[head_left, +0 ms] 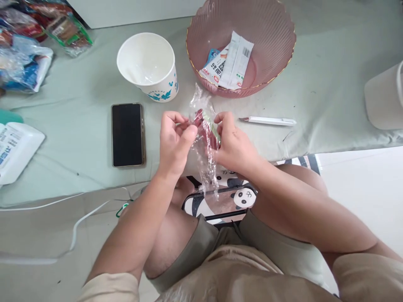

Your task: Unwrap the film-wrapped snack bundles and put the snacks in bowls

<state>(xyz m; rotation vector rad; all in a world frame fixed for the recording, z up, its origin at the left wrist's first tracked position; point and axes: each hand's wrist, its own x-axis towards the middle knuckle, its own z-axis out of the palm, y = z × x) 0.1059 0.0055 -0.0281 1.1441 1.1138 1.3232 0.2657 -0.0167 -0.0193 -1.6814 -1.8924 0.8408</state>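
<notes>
Between my hands, at the table's near edge, is a small red and green packet (209,135) in loose clear plastic wrap (206,163) that trails below the edge. My left hand (176,140) pinches the packet's left side with thumb and finger. On the other side, my right hand (234,142) has its fingers curled round the right edge. What exactly the wrap encloses I cannot make out. Just beyond my hands stand a white paper cup (162,86) with blue leaf prints and a ribbed pink bowl (270,71) with a gold rim.
Small packets (237,61) lie in the bowl. A white pen-shaped cutter (269,121) rests right of my hands, a phone (127,134) left. Wrapped snacks (25,46) pile up far left, above a white pack (17,151). A white container (385,98) stands far right.
</notes>
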